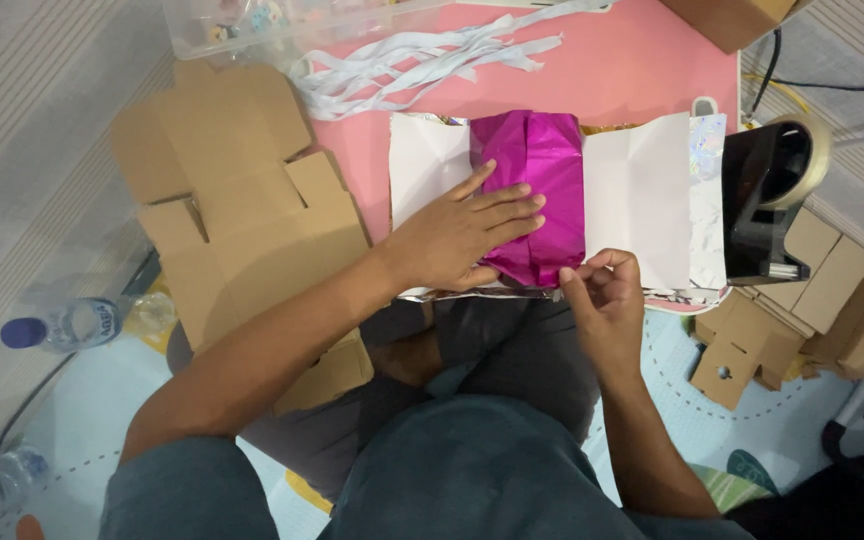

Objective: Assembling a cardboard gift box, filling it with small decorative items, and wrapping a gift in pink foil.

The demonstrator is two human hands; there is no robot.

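On pink table (642,70), magenta-wrapped parcel (537,190) sits mid of white paper sheet (642,195). My left hand (462,235) lies flat on it, fingers spread. Right hand (607,300) pinches paper's near edge btwn thumb & fingers. Tape dispenser (764,200) just right.

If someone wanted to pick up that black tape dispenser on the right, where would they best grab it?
Probably around the black tape dispenser's solid body, coming from above with the fingers across its narrow sides. It stands upright at the pink table's right edge, and the tape roll and cutting end look less suited to gripping.
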